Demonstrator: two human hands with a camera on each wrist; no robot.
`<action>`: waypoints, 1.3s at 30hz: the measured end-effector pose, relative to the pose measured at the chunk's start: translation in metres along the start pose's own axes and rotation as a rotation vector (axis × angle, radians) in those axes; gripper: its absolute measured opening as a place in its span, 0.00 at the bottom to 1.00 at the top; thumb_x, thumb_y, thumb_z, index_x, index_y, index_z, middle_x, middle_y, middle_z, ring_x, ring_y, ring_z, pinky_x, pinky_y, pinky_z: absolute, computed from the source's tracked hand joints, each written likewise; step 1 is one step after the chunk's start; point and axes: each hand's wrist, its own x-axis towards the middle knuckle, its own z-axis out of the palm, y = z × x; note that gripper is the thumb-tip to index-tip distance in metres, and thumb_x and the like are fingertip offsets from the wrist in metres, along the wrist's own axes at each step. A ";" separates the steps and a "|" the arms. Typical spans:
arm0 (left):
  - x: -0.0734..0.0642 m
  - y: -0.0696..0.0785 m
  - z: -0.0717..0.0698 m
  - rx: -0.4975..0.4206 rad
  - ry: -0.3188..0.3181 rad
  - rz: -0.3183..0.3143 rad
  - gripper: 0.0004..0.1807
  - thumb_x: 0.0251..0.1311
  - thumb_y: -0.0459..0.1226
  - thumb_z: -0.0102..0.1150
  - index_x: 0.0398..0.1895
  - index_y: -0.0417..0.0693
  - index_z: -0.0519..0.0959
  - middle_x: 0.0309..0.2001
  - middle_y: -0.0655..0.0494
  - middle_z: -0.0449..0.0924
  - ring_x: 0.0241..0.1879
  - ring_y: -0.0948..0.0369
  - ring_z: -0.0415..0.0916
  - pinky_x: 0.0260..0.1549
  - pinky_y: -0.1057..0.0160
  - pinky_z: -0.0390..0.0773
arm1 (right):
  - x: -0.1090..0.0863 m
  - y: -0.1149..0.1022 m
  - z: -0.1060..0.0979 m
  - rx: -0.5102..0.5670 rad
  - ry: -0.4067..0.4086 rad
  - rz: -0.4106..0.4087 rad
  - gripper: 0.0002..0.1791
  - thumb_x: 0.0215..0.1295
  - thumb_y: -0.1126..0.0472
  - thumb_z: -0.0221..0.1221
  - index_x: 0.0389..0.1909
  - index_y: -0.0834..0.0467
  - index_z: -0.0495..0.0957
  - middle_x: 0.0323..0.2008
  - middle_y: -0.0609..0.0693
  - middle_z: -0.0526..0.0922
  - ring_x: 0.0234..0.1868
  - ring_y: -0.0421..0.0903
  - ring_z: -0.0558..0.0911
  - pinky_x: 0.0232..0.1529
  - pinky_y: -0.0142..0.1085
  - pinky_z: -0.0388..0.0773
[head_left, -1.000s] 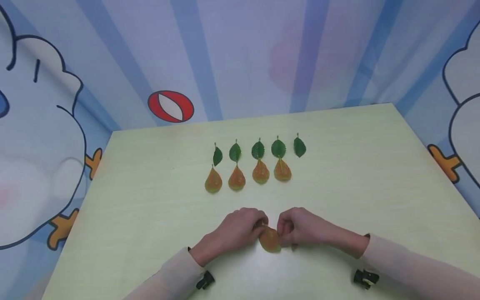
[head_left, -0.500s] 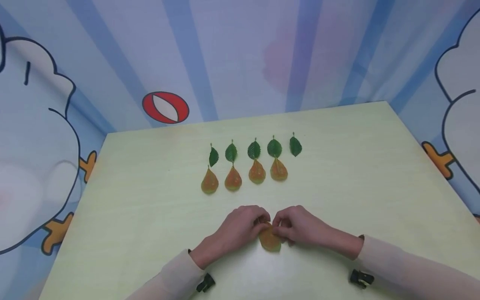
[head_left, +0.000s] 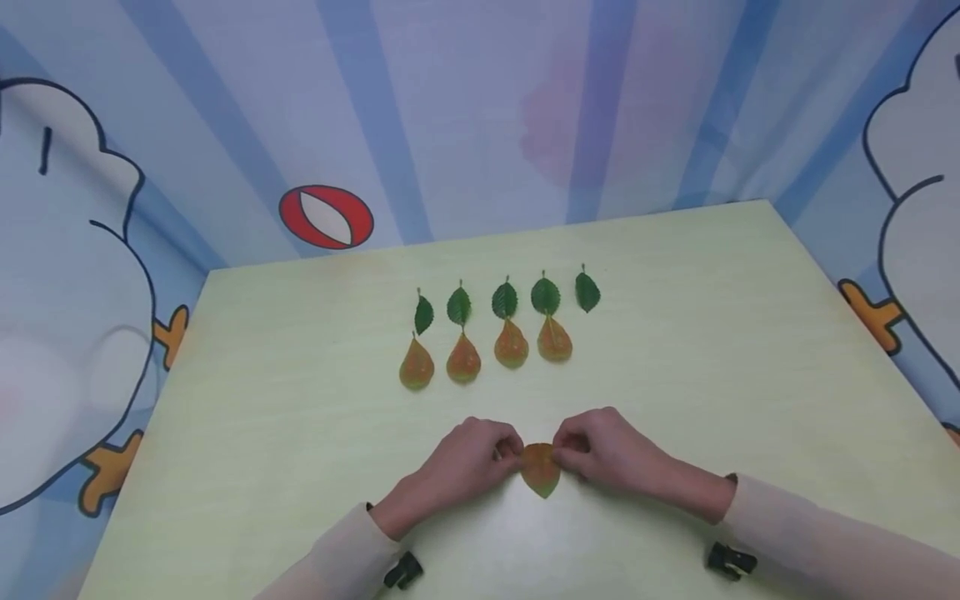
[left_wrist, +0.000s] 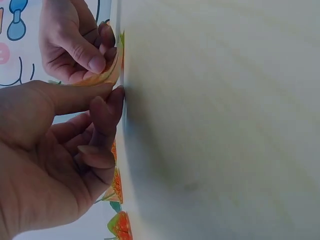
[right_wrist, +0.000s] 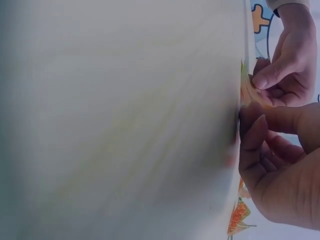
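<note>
A thin orange-and-green piece (head_left: 541, 469), like a flat pear cutout, is low in the middle of the head view, its pointed end toward me. My left hand (head_left: 474, 456) pinches its left edge between thumb and fingers. On the opposite edge, my right hand (head_left: 609, 450) pinches it the same way. Seen from the left wrist, the piece (left_wrist: 102, 76) is bent in a curve between the two hands. Beyond them lie several pear cutouts (head_left: 463, 359) in a row, with a row of green leaves (head_left: 545, 297) behind. Fingers hide part of the held piece's edges.
The pale table (head_left: 300, 433) reaches back to a wall printed with blue stripes and a red-and-white ball (head_left: 326, 217). Cartoon figures are printed on the side walls. A small black clip (head_left: 403, 571) is at the left sleeve, another black clip (head_left: 731, 561) at the right sleeve.
The held piece has turned, and its pointed end now faces me. My hands, closer together half a second ago, have moved apart to its two sides. The view has shifted slightly.
</note>
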 end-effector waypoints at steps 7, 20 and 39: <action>0.004 0.007 -0.001 -0.003 -0.015 0.025 0.02 0.60 0.33 0.66 0.31 0.44 0.87 0.26 0.61 0.83 0.27 0.70 0.77 0.31 0.68 0.75 | -0.007 0.002 0.001 -0.037 0.048 0.001 0.04 0.60 0.67 0.67 0.28 0.55 0.85 0.23 0.37 0.79 0.24 0.32 0.73 0.27 0.30 0.73; 0.038 0.016 -0.016 0.091 0.062 -0.002 0.05 0.64 0.35 0.63 0.34 0.44 0.86 0.26 0.59 0.80 0.22 0.66 0.69 0.21 0.67 0.69 | 0.016 0.006 -0.025 -0.056 0.103 0.076 0.02 0.63 0.67 0.66 0.31 0.60 0.85 0.27 0.43 0.83 0.25 0.37 0.76 0.28 0.31 0.75; 0.145 0.034 -0.058 0.287 -0.021 -0.105 0.22 0.66 0.33 0.58 0.11 0.48 0.71 0.11 0.59 0.65 0.13 0.64 0.63 0.13 0.68 0.62 | 0.090 0.041 -0.100 -0.118 0.080 0.153 0.03 0.64 0.66 0.66 0.33 0.63 0.86 0.30 0.50 0.86 0.30 0.45 0.77 0.34 0.37 0.72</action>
